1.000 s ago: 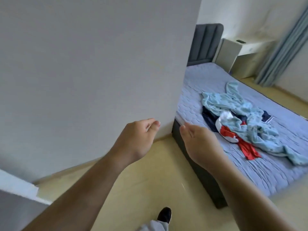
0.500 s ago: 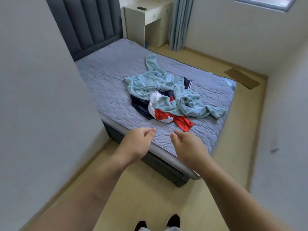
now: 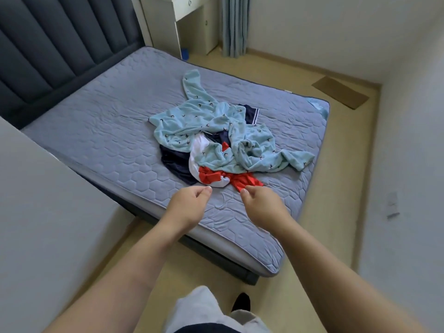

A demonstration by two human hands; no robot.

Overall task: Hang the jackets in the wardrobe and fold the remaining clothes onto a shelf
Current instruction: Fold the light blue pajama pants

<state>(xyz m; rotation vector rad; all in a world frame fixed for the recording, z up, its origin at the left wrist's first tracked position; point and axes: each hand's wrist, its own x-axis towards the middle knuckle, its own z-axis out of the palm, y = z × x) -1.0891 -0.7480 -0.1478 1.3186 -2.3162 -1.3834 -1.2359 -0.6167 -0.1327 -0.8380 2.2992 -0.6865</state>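
— Clothes (image 3: 216, 143)?
— Heaped on the bed (image 3: 108, 131), pale blue garment atop navy, white and red.
— Grips?
— Left grip (image 3: 189, 204) and right grip (image 3: 263, 205) hover just short of the heap, loosely curled, holding nothing.

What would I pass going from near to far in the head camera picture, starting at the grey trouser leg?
grey trouser leg → left hand and right hand, side by side → red garment → light blue fleece garment → white desk
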